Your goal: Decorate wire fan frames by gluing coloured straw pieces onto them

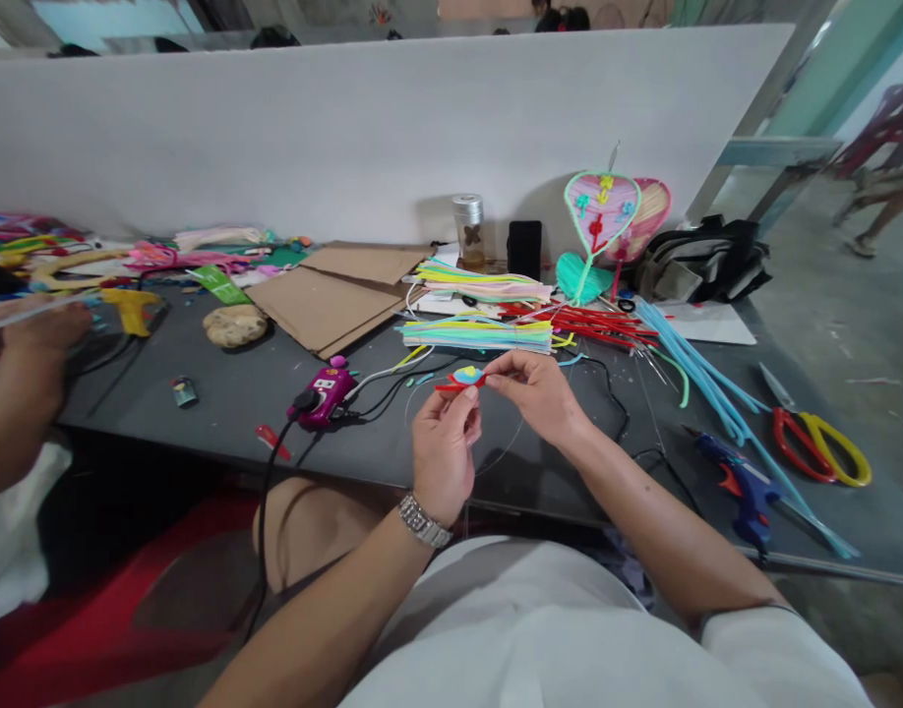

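A small craft piece (pixel 467 376) in red, blue and yellow is held between both hands above the front of the dark table (pixel 378 442). My left hand (pixel 446 447), with a metal watch on its wrist, pinches it from below. The fingertips of my right hand (pixel 536 391) close on its right end. Just behind the hands lie bundles of pastel stems (pixel 481 334) in yellow, blue and white. Red stems (pixel 606 326) are spread to the right of these bundles.
Blue glue gun (pixel 747 487), scissors (pixel 820 442) and long blue stems (pixel 706 379) lie right. A purple power socket (pixel 325 393), stone (pixel 235 325) and cardboard (pixel 333 305) are left. A jar (pixel 469 231) and fan-shaped crafts (pixel 603 211) stand behind. Another person's hand (pixel 49 324) is far left.
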{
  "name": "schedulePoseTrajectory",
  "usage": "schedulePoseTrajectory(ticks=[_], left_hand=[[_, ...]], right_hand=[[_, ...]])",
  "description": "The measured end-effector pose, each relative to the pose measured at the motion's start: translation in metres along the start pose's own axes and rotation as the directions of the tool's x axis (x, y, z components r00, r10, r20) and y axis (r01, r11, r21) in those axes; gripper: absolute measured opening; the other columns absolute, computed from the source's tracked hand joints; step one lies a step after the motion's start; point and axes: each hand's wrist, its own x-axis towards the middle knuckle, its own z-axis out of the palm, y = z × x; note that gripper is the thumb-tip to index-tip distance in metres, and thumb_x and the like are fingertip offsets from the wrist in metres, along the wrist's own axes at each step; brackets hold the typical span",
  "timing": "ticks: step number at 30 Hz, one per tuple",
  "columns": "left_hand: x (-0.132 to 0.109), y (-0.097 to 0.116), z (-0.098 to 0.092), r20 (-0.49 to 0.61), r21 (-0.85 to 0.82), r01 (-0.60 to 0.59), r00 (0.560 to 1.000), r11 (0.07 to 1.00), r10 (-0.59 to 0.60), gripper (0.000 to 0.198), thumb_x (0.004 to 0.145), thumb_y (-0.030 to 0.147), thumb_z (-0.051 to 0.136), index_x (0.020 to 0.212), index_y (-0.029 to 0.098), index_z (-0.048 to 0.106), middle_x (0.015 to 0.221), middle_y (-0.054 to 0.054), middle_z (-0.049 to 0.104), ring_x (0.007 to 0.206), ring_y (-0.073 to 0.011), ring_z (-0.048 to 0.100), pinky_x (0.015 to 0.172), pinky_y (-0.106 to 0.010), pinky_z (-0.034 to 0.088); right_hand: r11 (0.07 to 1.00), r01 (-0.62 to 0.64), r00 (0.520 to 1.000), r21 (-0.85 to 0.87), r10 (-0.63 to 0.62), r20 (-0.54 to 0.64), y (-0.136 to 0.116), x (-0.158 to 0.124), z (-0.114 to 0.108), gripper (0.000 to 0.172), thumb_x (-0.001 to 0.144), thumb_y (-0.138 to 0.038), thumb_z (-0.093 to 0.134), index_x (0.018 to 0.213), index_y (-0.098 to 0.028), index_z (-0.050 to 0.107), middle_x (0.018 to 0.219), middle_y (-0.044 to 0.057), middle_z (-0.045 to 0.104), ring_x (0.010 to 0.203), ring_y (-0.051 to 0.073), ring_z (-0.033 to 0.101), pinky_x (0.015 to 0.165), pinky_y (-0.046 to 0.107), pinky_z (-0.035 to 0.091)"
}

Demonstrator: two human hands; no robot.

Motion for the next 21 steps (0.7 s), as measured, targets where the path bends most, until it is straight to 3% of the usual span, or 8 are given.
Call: schedulePoseTrajectory(ticks=[7,12,16,21], left_hand=[[0.002,-0.003,0.0,0.005,-0.008,-0.03,1.0,1.0,0.03,0.025,0.065,0.029,0.084,0.074,0.015,0.066,0.062,0.006,0.056,0.048,-0.0028,0.043,0.043,-0.015,0.026],[0.003,-0.006,-0.001,0.024,0.014,-0.076,0.997,0.997,0.076,0.023,0.067,0.031,0.084,0.076,0.015,0.07,0.062,0.005,0.06,0.049,-0.0043,0.048,0.044,-0.016,0.032],[0.003,-0.002,-0.005,0.043,0.113,-0.098,0.995,0.989,0.093,0.025,0.068,0.034,0.085,0.078,0.014,0.075,0.07,-0.002,0.07,0.064,-0.0122,0.067,0.06,-0.022,0.051],[-0.002,0.001,-0.011,0.09,0.173,-0.113,0.991,0.978,0.099,0.023,0.078,0.038,0.08,0.086,0.017,0.078,0.087,-0.006,0.077,0.086,-0.0186,0.073,0.085,-0.032,0.057]], right_hand=[[0.995,-0.033,0.993,0.093,0.022,0.115,-0.005,0.003,-0.004,0.018,0.071,-0.033,0.076,0.08,-0.018,0.072,0.077,0.001,0.073,0.073,0.015,0.062,0.072,0.03,0.047],[0.995,-0.041,0.996,0.09,0.034,0.085,-0.004,0.004,-0.004,0.019,0.068,-0.034,0.079,0.075,-0.018,0.072,0.071,0.0,0.071,0.067,0.014,0.059,0.067,0.029,0.045],[0.989,-0.091,0.987,0.116,0.074,0.144,-0.005,0.007,-0.008,0.019,0.065,-0.033,0.081,0.071,-0.017,0.07,0.067,0.0,0.069,0.064,0.013,0.059,0.066,0.028,0.046],[0.988,-0.117,0.979,0.103,0.098,0.176,-0.009,0.009,-0.013,0.018,0.065,-0.032,0.081,0.069,-0.018,0.07,0.069,0.0,0.07,0.066,0.014,0.059,0.067,0.028,0.046]])
